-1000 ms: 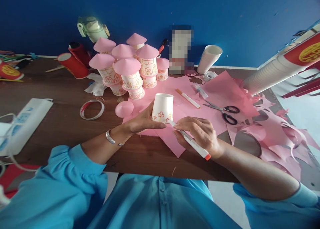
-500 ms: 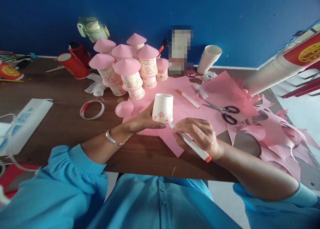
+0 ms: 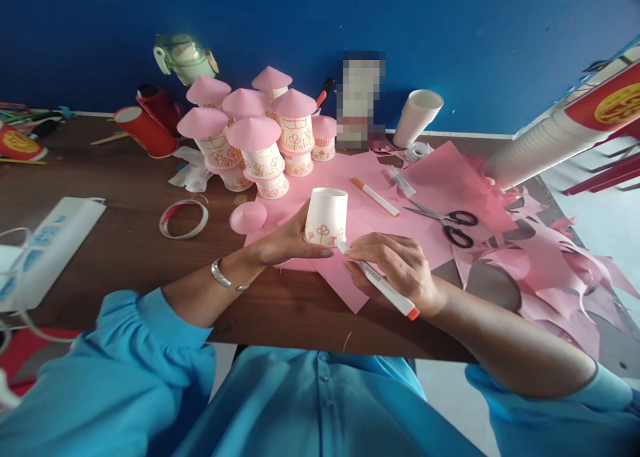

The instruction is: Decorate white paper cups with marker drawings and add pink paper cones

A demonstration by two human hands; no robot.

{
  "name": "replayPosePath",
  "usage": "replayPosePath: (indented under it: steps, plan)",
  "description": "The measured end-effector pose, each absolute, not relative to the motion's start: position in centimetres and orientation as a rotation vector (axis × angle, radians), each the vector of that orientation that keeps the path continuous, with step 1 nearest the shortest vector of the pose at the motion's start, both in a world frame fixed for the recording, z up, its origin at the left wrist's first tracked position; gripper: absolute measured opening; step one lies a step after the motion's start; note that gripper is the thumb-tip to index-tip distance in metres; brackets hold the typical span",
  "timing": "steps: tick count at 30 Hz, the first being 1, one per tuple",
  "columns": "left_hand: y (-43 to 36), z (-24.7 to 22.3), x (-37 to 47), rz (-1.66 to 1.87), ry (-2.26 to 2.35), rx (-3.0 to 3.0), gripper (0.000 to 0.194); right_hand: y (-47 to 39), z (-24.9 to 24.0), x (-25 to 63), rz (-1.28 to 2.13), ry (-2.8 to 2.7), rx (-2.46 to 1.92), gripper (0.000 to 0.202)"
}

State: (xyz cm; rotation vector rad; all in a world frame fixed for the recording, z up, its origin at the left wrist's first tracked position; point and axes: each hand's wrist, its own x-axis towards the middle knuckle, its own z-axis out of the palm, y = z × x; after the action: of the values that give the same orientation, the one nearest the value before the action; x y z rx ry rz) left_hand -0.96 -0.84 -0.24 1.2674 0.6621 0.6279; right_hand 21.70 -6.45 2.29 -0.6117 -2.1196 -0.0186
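Note:
My left hand (image 3: 293, 238) grips a white paper cup (image 3: 326, 214) from its left side, thumb along the lower edge. Orange flowers are drawn around the cup's lower part. In my right hand (image 3: 393, 270) is a white marker (image 3: 387, 289) with an orange end, its tip at the cup's lower rim. Behind the cup stand several decorated cups topped with pink paper cones (image 3: 254, 134). Left of my left hand lies a loose pink cone (image 3: 249, 217). Pink paper (image 3: 345, 284) spreads beneath the cup and my hands.
Scissors (image 3: 447, 224), a second marker (image 3: 375, 196) and a glue tube (image 3: 400, 182) lie on the pink paper. Cut pink scraps (image 3: 555, 290) cover the right side. A tape roll (image 3: 183, 218) and a power strip (image 3: 50, 250) are at left. White cups (image 3: 417, 118) stand stacked behind.
The marker's rear end has shifted slightly left and up, with its tip still at the cup's lower rim. My left hand and the cup have hardly moved.

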Motion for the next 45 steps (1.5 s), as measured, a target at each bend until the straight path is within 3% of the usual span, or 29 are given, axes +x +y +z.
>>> replayPosePath:
  steps: [45]
  plan:
    - [-0.82, -0.20, -0.95, 0.626, 0.638, 1.253, 0.094, -6.42, 2.64, 21.79, 0.043, -2.175, -0.546, 0.021]
